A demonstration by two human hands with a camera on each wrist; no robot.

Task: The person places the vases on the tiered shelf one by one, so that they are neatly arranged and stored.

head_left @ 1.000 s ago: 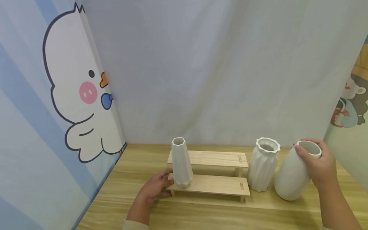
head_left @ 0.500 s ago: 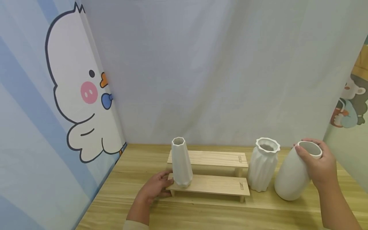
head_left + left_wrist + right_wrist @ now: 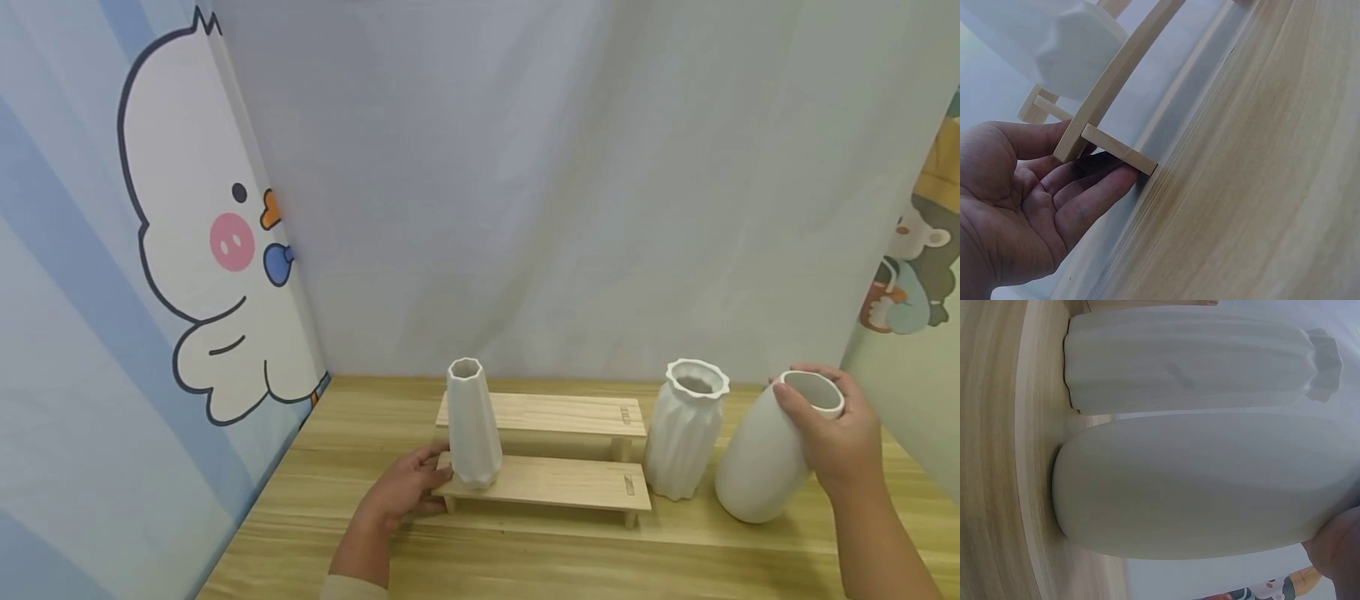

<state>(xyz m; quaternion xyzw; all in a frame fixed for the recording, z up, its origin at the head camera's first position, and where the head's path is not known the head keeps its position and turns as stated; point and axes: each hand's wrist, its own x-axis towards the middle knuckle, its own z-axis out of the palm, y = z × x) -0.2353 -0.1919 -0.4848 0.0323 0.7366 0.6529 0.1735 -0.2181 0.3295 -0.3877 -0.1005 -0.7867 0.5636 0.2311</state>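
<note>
My left hand grips the left end of the lower step of a pale two-step wooden display stand. In the left wrist view its thumb is at the board's end and the fingers reach round the short leg. A slim white faceted vase stands upright on that step's left end. At the right, my right hand holds a smooth white rounded vase by its rim, thumb in front and fingers behind. This vase's base is at the tabletop. Beside it stands a white fluted vase with a wavy rim.
The stand's upper step runs behind the lower one. Everything is on a wood-grain table. A pale grey cloth hangs behind it, with cartoon-printed panels at the left and right.
My right hand and the rim of the rounded vase have shifted very slightly to the right. The left hand, stand and other vases stay as they were.
</note>
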